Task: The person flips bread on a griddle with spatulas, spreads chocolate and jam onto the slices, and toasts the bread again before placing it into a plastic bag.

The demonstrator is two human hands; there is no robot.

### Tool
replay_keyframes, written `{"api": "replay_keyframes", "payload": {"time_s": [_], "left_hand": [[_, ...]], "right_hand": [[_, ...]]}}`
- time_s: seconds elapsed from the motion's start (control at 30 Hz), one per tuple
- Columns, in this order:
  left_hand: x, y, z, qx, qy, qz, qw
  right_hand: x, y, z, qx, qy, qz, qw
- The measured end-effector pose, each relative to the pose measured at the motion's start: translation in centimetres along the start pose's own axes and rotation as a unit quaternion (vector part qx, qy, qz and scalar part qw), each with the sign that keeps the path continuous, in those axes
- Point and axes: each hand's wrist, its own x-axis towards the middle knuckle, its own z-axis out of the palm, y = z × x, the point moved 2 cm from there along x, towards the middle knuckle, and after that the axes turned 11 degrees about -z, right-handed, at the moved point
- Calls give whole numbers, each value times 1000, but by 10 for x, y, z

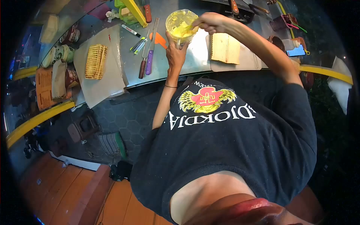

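Observation:
My left hand (176,56) is wrapped round the lower side of a clear plastic tub (173,19) with yellow spread inside. At the tub's right rim, my right hand (209,23) has its fingers closed on a utensil that dips into the yellow spread (182,30); the utensil's handle is mostly hidden. A block of bread (225,48) lies on a white board (251,62) below my right forearm. Left of the tub, a long metal spatula with a purple handle (149,62) rests beside a knife with a brown handle (142,69).
Toasted bread (96,62) sits on brown paper (88,90) at the left. A marker (131,30) and small sachets lie near the knives. Jars stand at the far left. A yellow bar (135,13) rises at the back, and a black stove (240,13) is at the back right.

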Motion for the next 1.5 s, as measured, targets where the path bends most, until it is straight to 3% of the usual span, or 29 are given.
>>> {"api": "replay_keyframes", "payload": {"time_s": [0.03, 0.1, 0.13, 0.17, 0.2, 0.23, 0.27, 0.3, 0.37, 0.43, 0.47, 0.5, 0.57, 0.6, 0.63, 0.7, 0.77, 0.83, 0.93, 0.97, 1.03, 1.1, 1.17, 1.23, 1.33, 1.37, 1.43, 1.5], "left_hand": [[2, -8, 4, 1, 0, 3, 1000], [7, -25, 13, -85, 78, 154, 981], [-6, -9, -4, -91, 5, 47, 995], [-5, -31, 2, -100, 47, 98, 989], [-16, -39, 0, -112, 100, 75, 986], [-28, -44, -2, -155, 91, 20, 984], [-39, -49, -1, -177, 32, -71, 981], [-42, -50, 13, -178, 27, -70, 981], [-49, -53, 45, -123, -235, -98, 959], [-54, -29, 76, -22, -256, 70, 964], [-52, -18, 85, 40, -239, 131, 961], [-47, -15, 91, 47, -240, 130, 961], [-40, -10, 104, 92, -220, 172, 956], [-39, -6, 102, 92, -229, 173, 954], [-44, -9, 98, 103, -232, 172, 952], [-39, -6, 101, 67, -225, 186, 954], [-40, -9, 102, 82, -219, 197, 952], [-41, -5, 101, 56, -222, 198, 953], [-48, -4, 103, 62, -222, 156, 961], [-43, -4, 102, 50, -221, 142, 964], [-42, -4, 101, 47, -237, 133, 961], [-43, -2, 100, 70, -225, 159, 959], [-37, -4, 100, 65, -231, 159, 958], [-40, -4, 102, 60, -240, 159, 956], [-38, -5, 99, 78, -255, 153, 952], [-41, -2, 98, 78, -244, 140, 956], [-40, -2, 98, 57, -246, 153, 955], [-37, -2, 97, 35, -287, 144, 946]], "right_hand": [[-10, 6, -17, 56, -12, 22, 998], [-55, 13, -36, 102, -39, -23, 994], [-83, 18, -41, 65, -7, -64, 996], [-109, 29, -47, 27, 29, -112, 993], [-132, 43, -54, -19, 88, -143, 986], [-150, 62, -68, -55, 120, -150, 980], [-164, 87, -84, -60, 165, -147, 973], [-173, 112, -97, -64, 206, -142, 966], [-174, 153, -114, -73, 263, -113, 955], [-162, 160, -116, -95, 255, -176, 946], [-141, 165, -121, -149, 287, -302, 897], [-122, 172, -120, -201, 316, -421, 826], [-108, 192, -114, -258, 294, -348, 852], [-118, 199, -106, -374, 186, -298, 858], [-127, 214, -97, -402, 117, -265, 869], [-159, 211, -85, -299, 84, -347, 885], [-148, 223, -107, -152, 136, -324, 924], [-104, 224, -140, -96, 233, -338, 907], [-93, 217, -141, -98, 215, -273, 933], [-102, 221, -137, -127, 178, -317, 923], [-116, 224, -135, -152, 53, -304, 939], [-110, 218, -143, -162, 41, -306, 937], [-83, 206, -161, -117, 185, -370, 903], [-83, 193, -163, -136, 192, -340, 910], [-107, 202, -133, -215, -8, -312, 925], [-121, 199, -122, -228, -42, -357, 905], [-117, 206, -134, -160, 2, -321, 934], [-101, 204, -151, -91, 136, -324, 932]]}}
